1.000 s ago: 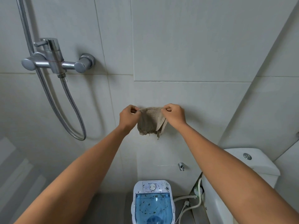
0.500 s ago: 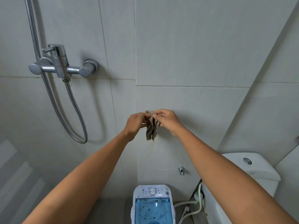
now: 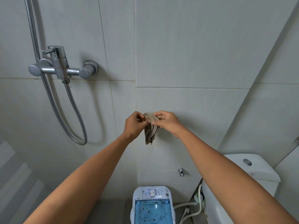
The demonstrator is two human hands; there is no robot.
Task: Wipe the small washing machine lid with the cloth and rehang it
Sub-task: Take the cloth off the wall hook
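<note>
A small brown cloth [image 3: 150,131] hangs bunched against the tiled wall at chest height. My left hand [image 3: 133,126] pinches its upper left edge and my right hand [image 3: 166,122] pinches its top from the right. What the cloth hangs on is hidden behind my fingers. Below, at the bottom of the view, stands the small washing machine [image 3: 153,193], white with a blue see-through lid [image 3: 152,210] that lies closed.
A chrome shower mixer [image 3: 62,68] with a looping metal hose [image 3: 77,123] is on the wall at left. A white toilet cistern [image 3: 257,170] stands at the right. A small wall tap [image 3: 181,171] and white hoses [image 3: 187,209] sit beside the machine.
My hands came together, gathering the spread cloth into a narrow bunch against the wall. The view tilted up slightly, so everything sits lower in frame.
</note>
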